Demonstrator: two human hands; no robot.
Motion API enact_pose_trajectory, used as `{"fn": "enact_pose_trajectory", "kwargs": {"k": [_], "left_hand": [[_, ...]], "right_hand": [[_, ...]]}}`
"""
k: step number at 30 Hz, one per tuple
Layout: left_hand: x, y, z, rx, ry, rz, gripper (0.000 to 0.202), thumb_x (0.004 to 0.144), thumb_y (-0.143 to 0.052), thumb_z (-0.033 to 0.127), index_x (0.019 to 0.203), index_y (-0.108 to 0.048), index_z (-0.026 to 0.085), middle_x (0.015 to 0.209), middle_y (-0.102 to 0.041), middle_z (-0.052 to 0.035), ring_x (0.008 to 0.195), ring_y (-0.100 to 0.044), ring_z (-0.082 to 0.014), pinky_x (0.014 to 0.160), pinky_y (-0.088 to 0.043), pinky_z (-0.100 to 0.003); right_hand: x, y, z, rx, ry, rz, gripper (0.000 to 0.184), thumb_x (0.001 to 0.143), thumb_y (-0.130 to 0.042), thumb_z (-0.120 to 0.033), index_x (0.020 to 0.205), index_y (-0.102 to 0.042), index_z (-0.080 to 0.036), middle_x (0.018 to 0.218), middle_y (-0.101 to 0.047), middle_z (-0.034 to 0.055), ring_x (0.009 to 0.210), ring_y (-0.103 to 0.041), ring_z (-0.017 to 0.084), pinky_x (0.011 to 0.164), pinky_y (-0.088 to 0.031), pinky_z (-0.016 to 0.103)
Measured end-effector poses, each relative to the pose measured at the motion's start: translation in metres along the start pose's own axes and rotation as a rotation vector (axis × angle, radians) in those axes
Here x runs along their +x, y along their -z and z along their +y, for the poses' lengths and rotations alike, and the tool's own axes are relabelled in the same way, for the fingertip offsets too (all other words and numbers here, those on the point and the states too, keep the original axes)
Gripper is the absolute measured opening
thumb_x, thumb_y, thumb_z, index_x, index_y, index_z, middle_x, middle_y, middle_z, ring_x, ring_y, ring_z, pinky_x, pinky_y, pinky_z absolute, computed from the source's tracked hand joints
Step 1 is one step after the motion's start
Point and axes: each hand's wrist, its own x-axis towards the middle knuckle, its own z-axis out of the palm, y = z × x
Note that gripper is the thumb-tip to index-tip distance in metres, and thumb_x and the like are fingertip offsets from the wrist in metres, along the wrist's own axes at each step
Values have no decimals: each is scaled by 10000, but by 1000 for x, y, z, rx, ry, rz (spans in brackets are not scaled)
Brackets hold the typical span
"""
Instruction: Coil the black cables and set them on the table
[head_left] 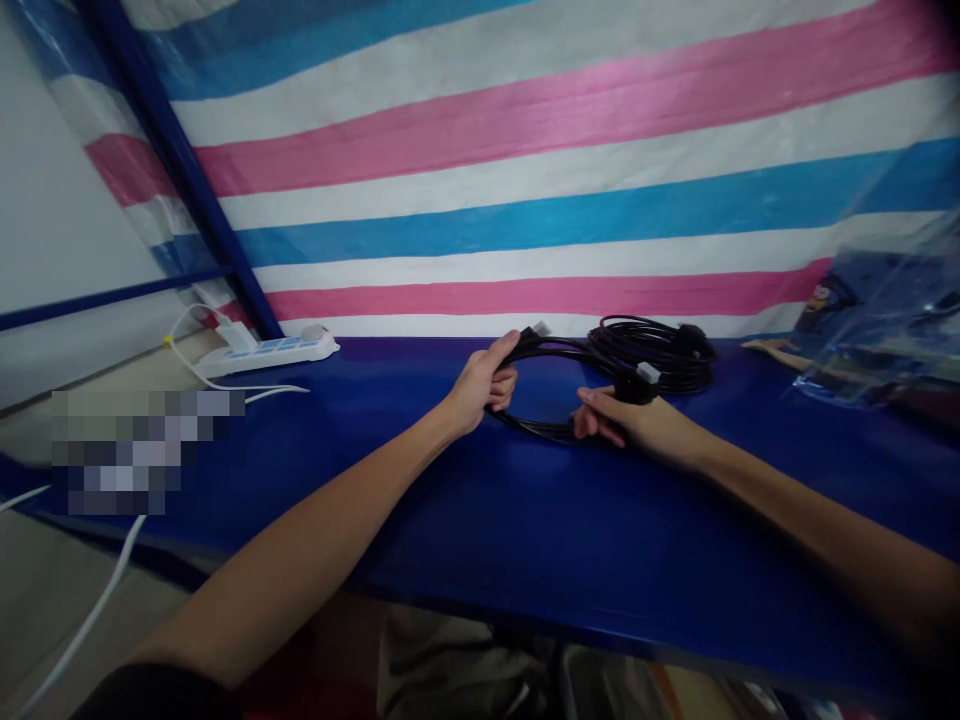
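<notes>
A black cable (536, 428), looped into a coil, is held above the blue table. My left hand (480, 385) is closed round the left side of the loop, thumb on top. One cable end, with a light-coloured connector (541, 328), sticks out past that thumb. My right hand (637, 420) grips the lower right part of the loop, its fingers curled under the strands. Just above the right hand shows a black plug with a pale grey tip (647, 373). Behind it lies a second coil of black cable (652, 350) on the table.
A white power strip (292, 347) with a plugged-in white adapter (237, 338) sits at the table's back left. White cords run leftward from there. Clear plastic packaging (870, 350) lies at the right. A striped plastic sheet (525, 220) hangs behind the blue table (480, 530).
</notes>
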Motion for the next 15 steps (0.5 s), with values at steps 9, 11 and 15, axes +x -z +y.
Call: {"fn": "enact_pose_trajectory", "kwargs": {"k": [9,11,15], "left_hand": [[-2,-14,19,-9,-19,-17,582,780,-520,609,469,-220,219,358,-148,101,294,-114,-20,335,-72,-221],[-3,-19,17,48,-34,11,576,763,-549,609,479,-227,224,384,-155,99,313,-117,-19,342,-64,-225],[-8,-26,16,170,-57,-9,541,757,-556,606,511,-268,219,450,-172,90,356,-134,-21,355,-81,-218]], "right_hand": [[0,-3,-27,17,196,335,311,814,-569,-486,713,-603,-194,499,-556,1,519,-576,151,584,-461,305],[-3,-5,-34,-86,251,449,252,809,-590,-440,727,-595,-202,520,-563,3,514,-559,147,556,-446,297],[-9,-5,-35,-453,380,604,121,810,-582,-346,799,-585,-225,569,-554,-3,457,-460,121,482,-355,281]]}}
